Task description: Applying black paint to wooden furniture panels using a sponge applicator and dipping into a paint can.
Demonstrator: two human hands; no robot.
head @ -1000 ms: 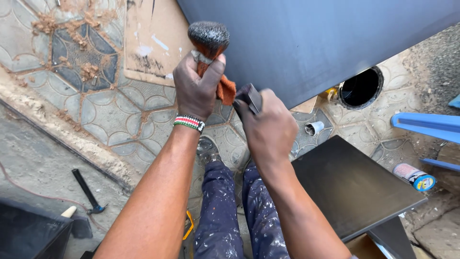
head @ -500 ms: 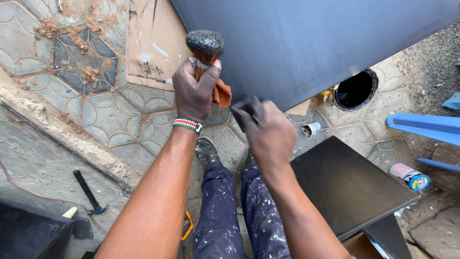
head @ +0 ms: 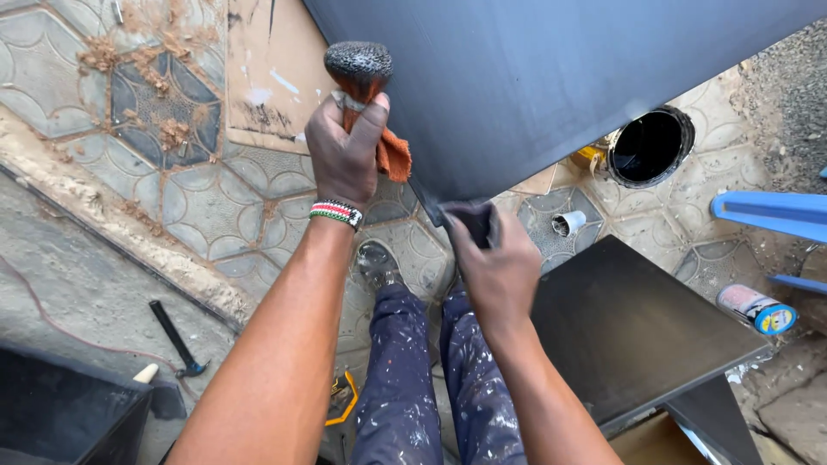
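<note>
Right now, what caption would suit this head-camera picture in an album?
Left hand grips a paint brush and orange rag; right hand presses a dark pad against a dark panel.

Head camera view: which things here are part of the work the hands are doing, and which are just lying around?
In use:
left hand holding brush and orange rag
right hand holding dark pad at the dark panel edge

Lying about:
hammer
paint can
small tin

A pink-labelled can (head: 756,308) with a blue-yellow end lies at right.
</note>
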